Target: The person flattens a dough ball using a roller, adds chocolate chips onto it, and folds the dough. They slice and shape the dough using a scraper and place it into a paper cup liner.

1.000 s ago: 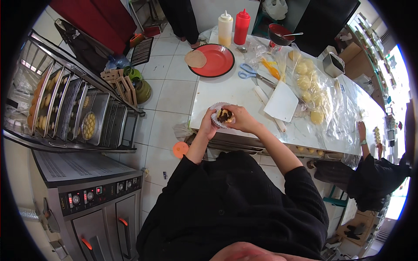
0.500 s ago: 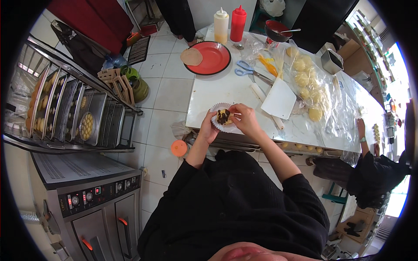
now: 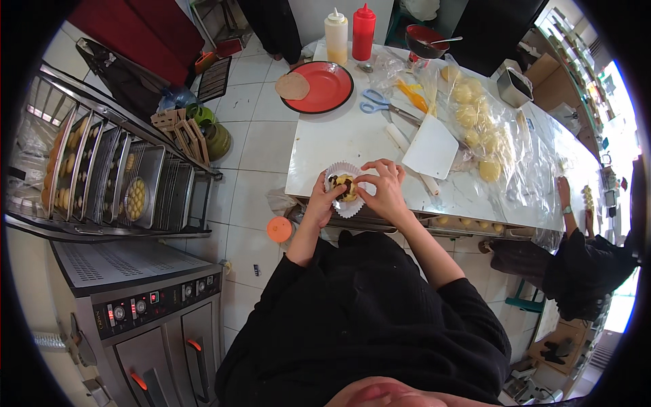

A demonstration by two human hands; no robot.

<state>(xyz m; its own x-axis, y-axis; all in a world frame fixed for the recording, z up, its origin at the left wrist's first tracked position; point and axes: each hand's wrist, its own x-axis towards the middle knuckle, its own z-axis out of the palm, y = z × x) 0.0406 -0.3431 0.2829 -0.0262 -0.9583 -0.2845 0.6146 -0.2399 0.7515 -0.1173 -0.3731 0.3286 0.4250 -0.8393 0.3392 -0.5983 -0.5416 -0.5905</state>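
Observation:
Over the table's near edge, my left hand (image 3: 324, 203) is closed around a white fluted paper cup (image 3: 347, 209). Inside the cup sits a piece of yellow dough (image 3: 352, 196) with dark brown, chocolate-like filling or topping, and my left thumb presses on it. From the right, my right hand (image 3: 385, 191) pinches the dough's edge between thumb and forefinger, the other fingers raised and bent. A white dough scraper (image 3: 432, 149) lies to the right of my hands, over a white rolling pin (image 3: 428, 183).
Further back are a red plate (image 3: 329, 88), blue-handled scissors (image 3: 380, 102), a white bottle (image 3: 336, 41), a red bottle (image 3: 363, 34) and a bowl (image 3: 424, 46). Dough balls (image 3: 468, 115) lie under plastic. An oven (image 3: 156, 298) and a tray rack (image 3: 135, 169) stand left; another person (image 3: 583, 271) works right.
The paper cup has tipped and now shows more of its rim below the dough. My left thumb has come over the dough, and my right fingers have shifted onto its edge.

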